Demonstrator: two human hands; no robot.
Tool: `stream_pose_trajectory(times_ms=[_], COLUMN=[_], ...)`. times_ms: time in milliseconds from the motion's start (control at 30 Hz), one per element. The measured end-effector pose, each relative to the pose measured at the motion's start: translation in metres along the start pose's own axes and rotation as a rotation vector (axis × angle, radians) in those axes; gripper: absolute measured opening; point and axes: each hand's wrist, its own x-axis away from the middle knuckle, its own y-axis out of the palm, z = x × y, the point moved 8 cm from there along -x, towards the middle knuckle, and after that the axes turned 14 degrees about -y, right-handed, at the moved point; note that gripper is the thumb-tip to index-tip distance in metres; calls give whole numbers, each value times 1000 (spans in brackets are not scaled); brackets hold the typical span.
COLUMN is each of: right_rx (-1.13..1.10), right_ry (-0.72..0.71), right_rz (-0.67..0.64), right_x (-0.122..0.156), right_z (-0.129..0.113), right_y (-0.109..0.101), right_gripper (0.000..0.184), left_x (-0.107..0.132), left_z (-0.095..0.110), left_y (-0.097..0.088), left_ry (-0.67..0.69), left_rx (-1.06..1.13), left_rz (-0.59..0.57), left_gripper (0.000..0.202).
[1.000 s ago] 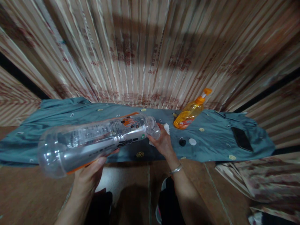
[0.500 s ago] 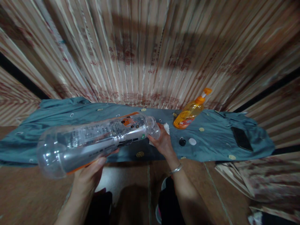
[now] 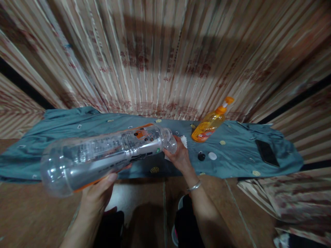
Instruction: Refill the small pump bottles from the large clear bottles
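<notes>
A large clear plastic bottle (image 3: 103, 151) with a silver and orange label lies tilted across the air above the blue-green cloth. My left hand (image 3: 99, 189) is closed around its lower side from beneath, with the thumb along the label. At the neck end, my right hand (image 3: 179, 156) grips a small clear container (image 3: 169, 141) that meets the bottle's mouth. Whether it is joined to the neck or only held against it, I cannot tell. Behind the right hand shows part of a white tissue (image 3: 183, 140). A black cap (image 3: 201, 156) and a white round cap (image 3: 212, 156) rest right of that hand.
An orange pump bottle (image 3: 207, 126) stands on the cloth (image 3: 238, 151) behind the caps. Further right lies a dark phone (image 3: 267, 152). A striped, pleated curtain (image 3: 160, 62) hangs behind the cloth-covered surface. Brown floor tiles (image 3: 148, 187) show below its front edge.
</notes>
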Motion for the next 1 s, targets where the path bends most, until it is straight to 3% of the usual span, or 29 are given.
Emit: stream_pose_trajectory(times_ms=[300,700,1000], right_rx=[-10,-10,-7], right_ry=[14,24,43], right_rz=[-9,2,-21], right_x=[-1,0,-2], right_z=[-2,1,0], right_y=[-1,0,-1], right_gripper=[61,62,62], left_x=[-5,0,0], left_z=[-7,2,1], left_y=[-10,3,4], left_ry=[0,12,19], left_rx=[5,22,1], left_rz=[-32,15,-56], left_gripper=[52,48,40])
